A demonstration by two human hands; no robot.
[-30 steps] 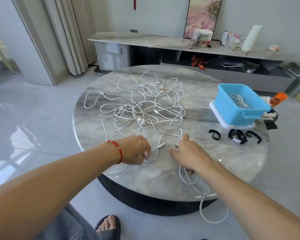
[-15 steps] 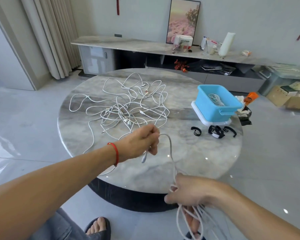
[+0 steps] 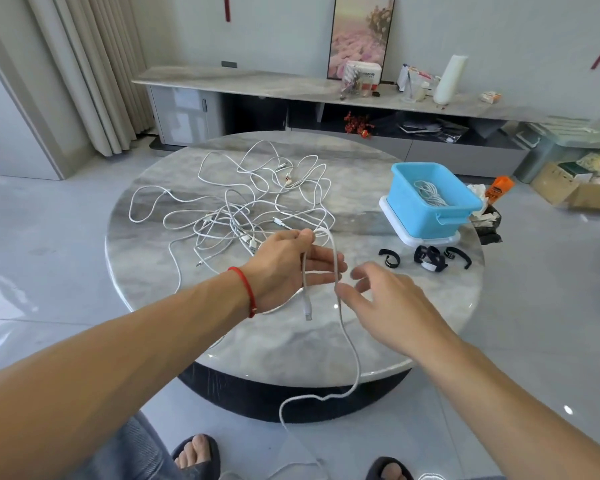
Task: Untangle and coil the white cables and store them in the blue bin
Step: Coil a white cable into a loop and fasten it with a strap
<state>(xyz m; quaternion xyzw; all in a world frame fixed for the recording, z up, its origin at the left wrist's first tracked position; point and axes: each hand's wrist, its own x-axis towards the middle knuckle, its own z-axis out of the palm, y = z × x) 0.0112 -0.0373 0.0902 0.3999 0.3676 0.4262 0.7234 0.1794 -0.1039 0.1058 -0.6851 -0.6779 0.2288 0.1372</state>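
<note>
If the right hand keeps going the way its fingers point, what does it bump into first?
Probably the white cable hanging from the left hand: the right hand points left toward it, fingertips close, though depth is unclear.

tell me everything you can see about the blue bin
The blue bin is a light blue, rectangular plastic tub with a rolled rim and a handle on its near end. It stands upright on a white lid or tray at the right side of the round marble table. Inside lies one coiled white cable. Neither hand touches it.
</note>
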